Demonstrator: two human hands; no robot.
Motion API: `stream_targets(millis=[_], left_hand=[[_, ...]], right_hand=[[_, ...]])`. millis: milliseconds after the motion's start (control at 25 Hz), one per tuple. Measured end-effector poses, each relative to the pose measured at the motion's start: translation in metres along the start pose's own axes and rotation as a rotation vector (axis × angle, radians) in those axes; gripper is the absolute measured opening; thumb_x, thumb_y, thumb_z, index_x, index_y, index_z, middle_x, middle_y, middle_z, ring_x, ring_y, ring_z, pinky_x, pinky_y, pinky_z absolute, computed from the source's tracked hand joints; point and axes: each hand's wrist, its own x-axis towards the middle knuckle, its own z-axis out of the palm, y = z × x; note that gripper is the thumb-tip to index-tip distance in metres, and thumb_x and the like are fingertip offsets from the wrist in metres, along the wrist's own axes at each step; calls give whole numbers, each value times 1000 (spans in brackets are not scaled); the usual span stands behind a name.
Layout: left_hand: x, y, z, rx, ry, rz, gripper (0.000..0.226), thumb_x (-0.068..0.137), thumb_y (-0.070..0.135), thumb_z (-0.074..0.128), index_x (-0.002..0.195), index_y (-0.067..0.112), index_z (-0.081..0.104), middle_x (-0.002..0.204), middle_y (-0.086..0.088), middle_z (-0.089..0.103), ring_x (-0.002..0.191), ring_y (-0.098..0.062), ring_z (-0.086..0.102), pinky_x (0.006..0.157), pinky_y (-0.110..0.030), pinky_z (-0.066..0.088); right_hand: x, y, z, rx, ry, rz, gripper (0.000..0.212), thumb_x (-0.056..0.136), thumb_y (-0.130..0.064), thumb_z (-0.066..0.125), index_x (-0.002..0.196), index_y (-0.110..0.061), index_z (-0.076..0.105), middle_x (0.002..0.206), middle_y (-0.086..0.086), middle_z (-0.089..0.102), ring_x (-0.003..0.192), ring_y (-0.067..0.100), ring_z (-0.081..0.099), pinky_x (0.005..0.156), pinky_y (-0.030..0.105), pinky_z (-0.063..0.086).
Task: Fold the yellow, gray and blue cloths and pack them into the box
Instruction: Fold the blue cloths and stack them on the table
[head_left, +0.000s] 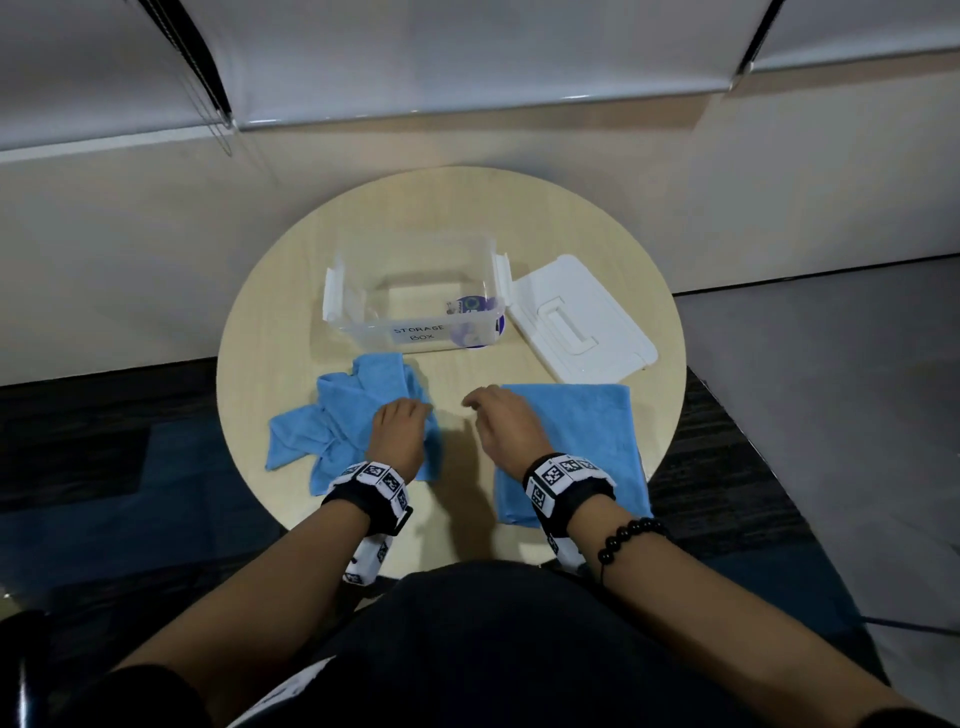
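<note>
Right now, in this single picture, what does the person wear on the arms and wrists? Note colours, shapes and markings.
Behind the left hand sits the left wristband, behind the right hand the right wristband: black straps ringed with white blocks printed with black square-pattern markers. A bead bracelet of round black beads circles the right forearm. The forearms have no sleeves.

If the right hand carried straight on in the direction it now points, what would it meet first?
The right hand points forward and left over bare table. It would probably meet the front wall of the storage box first, narrowly passing the crumpled blue cloth, though depth is unclear.
</note>
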Motion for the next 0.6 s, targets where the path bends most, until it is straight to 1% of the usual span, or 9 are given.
stream_targets(millis=[80,160,240,320,400,480,520,560,600], left_hand=[[6,-22,-7,155,-72,18,62,91,1,52,148,19,36,149,-5,41,143,-25,30,120,-39,17],[14,-36,-12,235,-103,21,62,93,1,52,150,16,32,150,-9,38,146,-31,27,123,-44,14],[23,-45,-18,268,-107,22,53,92,3,52,143,15,40,139,-10,47,135,-31,40,119,-42,22],[28,-52,-28,238,-112,36,34,96,13,52,130,16,51,128,-8,53,122,-29,50,107,-37,32],[31,-58,-42,63,-38,62,23,98,26,56,117,13,59,119,-9,54,112,-29,54,99,-37,37],[29,-64,-62,-266,60,94,18,95,23,63,100,6,60,105,-10,56,97,-30,56,89,-38,40],[28,-65,-73,-399,77,120,14,94,19,65,93,7,58,96,-8,57,89,-28,55,81,-36,40],[29,-67,-87,-472,85,156,14,93,18,65,87,9,56,88,-4,56,83,-25,55,75,-34,39],[30,-68,-99,-492,86,190,15,93,18,65,84,11,55,82,-1,55,77,-21,54,70,-32,37]], right_hand=[[6,-17,12,30,-120,-5,28,99,-10,47,122,-16,63,120,6,66,103,31,63,86,45,50],[11,-26,19,41,-192,13,27,102,-15,43,122,-19,61,123,5,65,104,30,64,86,46,52],[18,-30,20,46,-206,59,28,102,-17,42,123,-21,60,124,4,65,106,29,63,88,46,52],[27,-33,21,70,-198,105,29,101,-16,43,127,-21,58,122,5,64,105,29,63,90,45,51],[36,-39,19,111,-206,146,36,100,-20,49,136,-23,50,114,9,64,101,31,64,88,45,51],[48,-50,15,147,-205,149,47,100,-27,54,145,-28,39,94,8,66,91,33,65,79,41,52],[53,-56,12,167,-185,137,51,100,-29,54,148,-31,34,84,4,63,84,31,65,74,39,50],[59,-62,8,203,-147,119,54,101,-30,53,150,-35,31,80,0,61,79,27,64,71,38,49],[65,-66,3,250,-95,101,55,102,-29,51,151,-38,28,78,-2,61,75,23,64,69,37,49]])
